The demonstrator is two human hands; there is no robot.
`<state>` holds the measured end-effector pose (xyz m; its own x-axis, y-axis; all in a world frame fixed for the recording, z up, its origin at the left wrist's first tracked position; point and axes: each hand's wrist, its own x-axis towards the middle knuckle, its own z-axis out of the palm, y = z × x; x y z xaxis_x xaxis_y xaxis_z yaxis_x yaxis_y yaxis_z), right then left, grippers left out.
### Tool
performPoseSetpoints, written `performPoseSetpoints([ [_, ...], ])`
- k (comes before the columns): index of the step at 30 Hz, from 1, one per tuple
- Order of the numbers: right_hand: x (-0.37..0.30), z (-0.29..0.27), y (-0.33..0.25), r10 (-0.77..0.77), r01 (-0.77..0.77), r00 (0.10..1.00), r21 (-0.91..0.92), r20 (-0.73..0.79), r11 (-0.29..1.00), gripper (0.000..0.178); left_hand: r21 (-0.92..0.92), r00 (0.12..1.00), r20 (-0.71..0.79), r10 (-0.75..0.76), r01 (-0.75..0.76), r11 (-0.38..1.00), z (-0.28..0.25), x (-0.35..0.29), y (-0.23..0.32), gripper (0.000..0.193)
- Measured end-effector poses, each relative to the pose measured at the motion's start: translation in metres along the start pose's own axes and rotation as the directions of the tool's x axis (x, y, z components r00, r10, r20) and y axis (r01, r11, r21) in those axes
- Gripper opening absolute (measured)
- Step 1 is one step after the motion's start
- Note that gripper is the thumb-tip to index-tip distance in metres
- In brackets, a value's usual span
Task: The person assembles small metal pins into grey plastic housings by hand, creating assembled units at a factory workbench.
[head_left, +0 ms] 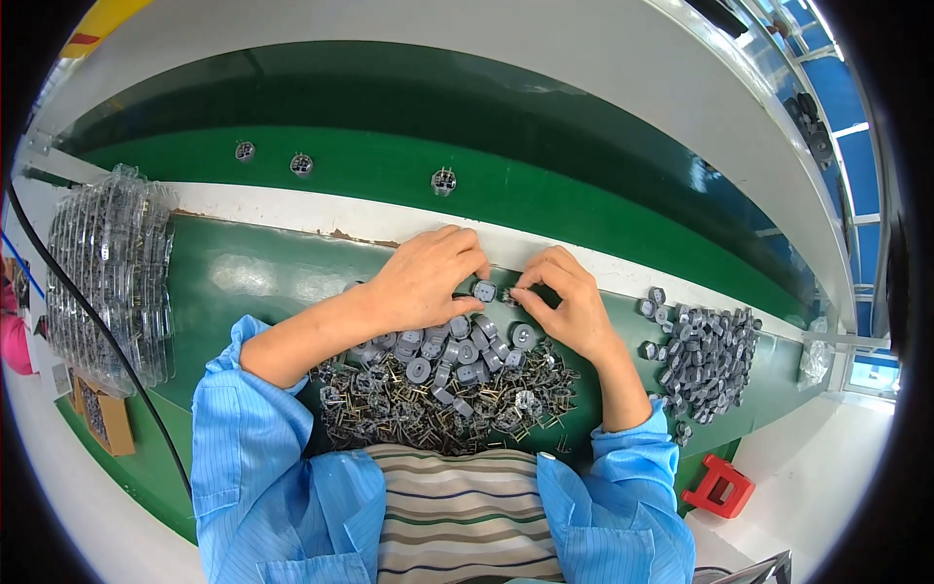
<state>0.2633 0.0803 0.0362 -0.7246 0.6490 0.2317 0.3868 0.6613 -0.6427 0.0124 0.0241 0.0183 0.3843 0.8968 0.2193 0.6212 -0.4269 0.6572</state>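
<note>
My left hand (438, 277) pinches a grey round plastic cap (484, 290) between thumb and fingers, near the white rail. Close to the cap's right side, my right hand (564, 297) has thumb and forefinger closed on a small metal-pinned part (508, 295). Below both hands lies a pile of loose grey caps (418, 370). Nearer my body, a heap of small parts with metal pins (448, 419) spreads over the green tabletop. Some of the caps rest on top of these pinned parts.
Beyond the white rail (263, 211), three small round assemblies (444, 181) sit on a green belt (370, 156). Clear plastic trays (107, 282) are stacked at left, crossed by a black cable (97, 316). More grey parts (705, 355) are heaped at right, above a red object (720, 487).
</note>
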Motion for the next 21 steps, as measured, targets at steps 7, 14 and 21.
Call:
performPoseSetpoints([
  [7,0.011,0.034,-0.002,-0.08,0.084,0.989,0.023,-0.128,0.996,0.021,0.032,0.998,0.05,-0.037,0.035,0.999,-0.002,0.001,0.003,0.034],
  [14,0.012,0.032,-0.012,-0.089,0.084,0.995,-0.094,-0.054,0.992,0.021,0.01,1.0,0.002,-0.013,0.013,1.0,0.001,0.0,0.0,0.034],
  [21,0.013,0.033,-0.015,0.231,-0.233,0.973,0.075,0.022,0.97,0.024,0.011,1.0,0.025,-0.002,0.002,1.0,0.0,0.001,0.001,0.032],
])
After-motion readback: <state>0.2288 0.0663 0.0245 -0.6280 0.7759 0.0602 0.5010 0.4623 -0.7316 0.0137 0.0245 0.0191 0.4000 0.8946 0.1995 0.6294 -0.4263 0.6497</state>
